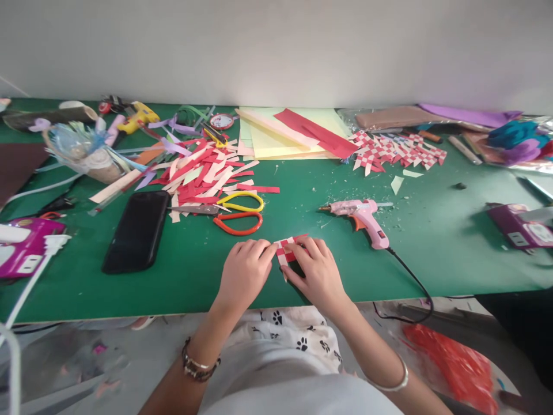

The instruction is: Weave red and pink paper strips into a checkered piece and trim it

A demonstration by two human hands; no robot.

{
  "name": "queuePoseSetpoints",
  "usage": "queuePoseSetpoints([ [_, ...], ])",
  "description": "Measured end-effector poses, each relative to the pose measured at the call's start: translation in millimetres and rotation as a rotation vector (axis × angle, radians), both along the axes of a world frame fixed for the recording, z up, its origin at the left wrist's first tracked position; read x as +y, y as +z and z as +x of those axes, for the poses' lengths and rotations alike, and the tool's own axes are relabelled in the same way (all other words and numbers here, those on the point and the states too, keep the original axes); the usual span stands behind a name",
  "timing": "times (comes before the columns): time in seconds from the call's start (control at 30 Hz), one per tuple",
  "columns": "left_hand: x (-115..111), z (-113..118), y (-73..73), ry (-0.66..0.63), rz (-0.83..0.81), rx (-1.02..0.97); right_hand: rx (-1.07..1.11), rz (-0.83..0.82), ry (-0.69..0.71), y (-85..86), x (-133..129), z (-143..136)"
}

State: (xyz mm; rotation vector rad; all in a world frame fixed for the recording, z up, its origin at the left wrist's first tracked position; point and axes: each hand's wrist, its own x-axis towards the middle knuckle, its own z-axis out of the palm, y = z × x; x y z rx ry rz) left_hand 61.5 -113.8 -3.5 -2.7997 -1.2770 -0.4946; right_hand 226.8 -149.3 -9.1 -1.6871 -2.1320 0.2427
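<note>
Near the front edge of the green table, a small woven piece of red and white paper strips [285, 251] lies between my two hands. My left hand [248, 268] pinches its left edge with the fingers pressed together. My right hand [317, 271] grips it from the right, thumb below and fingers over the top, hiding part of the weave. Scissors with one yellow and one orange handle [238, 223] lie beyond my left hand. A pink glue gun [367, 221] rests on its side to the right.
A black phone [137, 231] lies at left, beside a pile of red and pale strips [211, 170]. Paper sheets [294, 135] and finished woven pieces [395, 150] are at the back. Purple power strips [28, 248] stand at both ends. The glue gun's cord [417, 282] hangs off the front edge.
</note>
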Motion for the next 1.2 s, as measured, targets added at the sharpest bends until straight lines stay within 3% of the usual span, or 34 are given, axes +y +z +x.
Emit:
queuePoseSetpoints([
  [0.1, -0.1, -1.1, -0.6, 0.024, -0.083, -0.084, 0.024, -0.011, 0.003, 0.4, 0.5, 0.3],
  [0.3, -2.7, -4.6, -1.7, 0.189, -0.263, -0.371, 0.104, 0.013, -0.027, -2.6, -0.6, 1.9],
  [0.5, -10.8, -7.5, 0.4, 0.303, -0.378, -0.485, 0.179, 0.018, -0.086, -2.4, -7.1, 0.6],
  [0.8, -15.7, -5.2, 1.8, 0.313, -0.325, -0.462, 0.342, 0.034, -0.040, -4.2, 0.4, 8.4],
  [0.9, -15.6, -3.6, 1.9, 0.323, -0.317, -0.445, 0.248, 0.100, -0.071, -3.9, 3.8, 16.1],
  [1.07, -14.8, -4.4, 0.4, 0.318, -0.305, -0.467, 0.018, 0.055, 0.001, -0.5, 4.2, 18.3],
  [1.2, -15.3, -5.8, 0.0, 0.309, -0.305, -0.522, -0.012, 0.040, -0.004, 3.5, 6.4, 14.3],
])
